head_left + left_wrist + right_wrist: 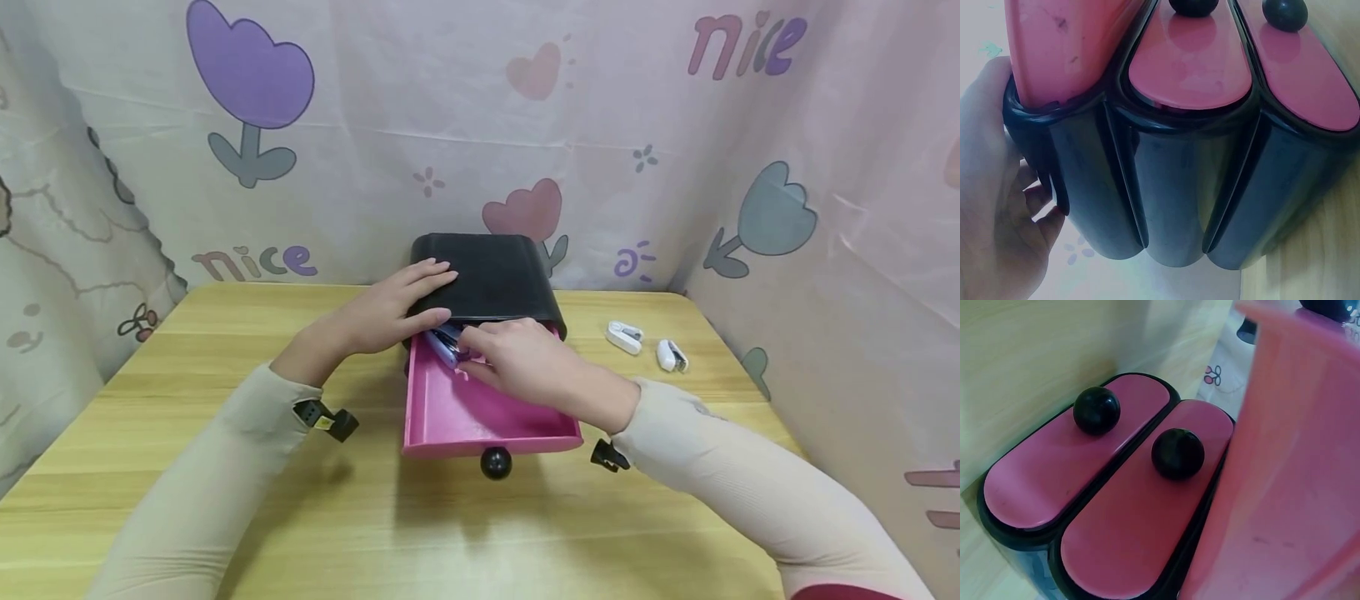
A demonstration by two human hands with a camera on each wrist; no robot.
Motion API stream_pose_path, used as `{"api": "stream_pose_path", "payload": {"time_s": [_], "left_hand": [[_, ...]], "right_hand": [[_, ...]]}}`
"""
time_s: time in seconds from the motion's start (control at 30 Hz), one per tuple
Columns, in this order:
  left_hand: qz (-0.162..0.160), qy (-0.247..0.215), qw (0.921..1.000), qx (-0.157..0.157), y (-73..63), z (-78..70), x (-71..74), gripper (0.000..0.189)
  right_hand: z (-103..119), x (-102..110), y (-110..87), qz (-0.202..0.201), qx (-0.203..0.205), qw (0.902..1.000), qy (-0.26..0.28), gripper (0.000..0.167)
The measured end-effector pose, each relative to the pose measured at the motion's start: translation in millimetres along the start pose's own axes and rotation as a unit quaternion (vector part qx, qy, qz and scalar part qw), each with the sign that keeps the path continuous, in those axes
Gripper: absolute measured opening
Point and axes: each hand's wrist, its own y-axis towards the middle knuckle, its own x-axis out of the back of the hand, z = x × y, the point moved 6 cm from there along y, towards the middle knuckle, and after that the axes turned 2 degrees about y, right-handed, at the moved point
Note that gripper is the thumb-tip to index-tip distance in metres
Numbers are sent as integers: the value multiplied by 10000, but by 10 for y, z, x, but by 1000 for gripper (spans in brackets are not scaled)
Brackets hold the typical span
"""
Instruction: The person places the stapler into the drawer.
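A black three-drawer desktop cabinet (487,271) stands with its top pink drawer (491,421) pulled out. My left hand (386,308) rests on the top left edge of the cabinet with extended fingers; the left wrist view shows that hand (997,181) along the black casing. Inside the drawer, toward the back left, lies a blue-purple stapler (444,348), partly hidden. My right hand (528,362) reaches into the drawer from the right, its curled fingers and thumb pinching the stapler. In the right wrist view the drawer's pink side (1291,469) hides that hand.
Two small white mini staplers (624,337) lie on the wooden table (315,517) right of the cabinet. Two lower pink drawers with black knobs (1178,454) are closed. The top drawer's black knob (496,463) juts toward me. A printed curtain (360,167) hangs behind.
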Motion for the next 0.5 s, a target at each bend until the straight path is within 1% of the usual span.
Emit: {"api": "stream_pose_path", "payload": {"time_s": [0.13, 0.23, 0.37, 0.5], "left_hand": [[24, 7, 10000, 33, -5, 0, 6, 64], [26, -1, 10000, 54, -3, -3, 7, 65], [17, 17, 10000, 59, -4, 2, 4, 65], [27, 40, 10000, 52, -4, 6, -2, 65]], "right_hand": [[-35, 29, -57, -51, -46, 10000, -7, 13], [-69, 55, -106, -95, -106, 9998, 138, 14], [-102, 81, -175, -35, -188, 9994, 289, 18], [-119, 107, -243, -10, -183, 9993, 317, 22]]}}
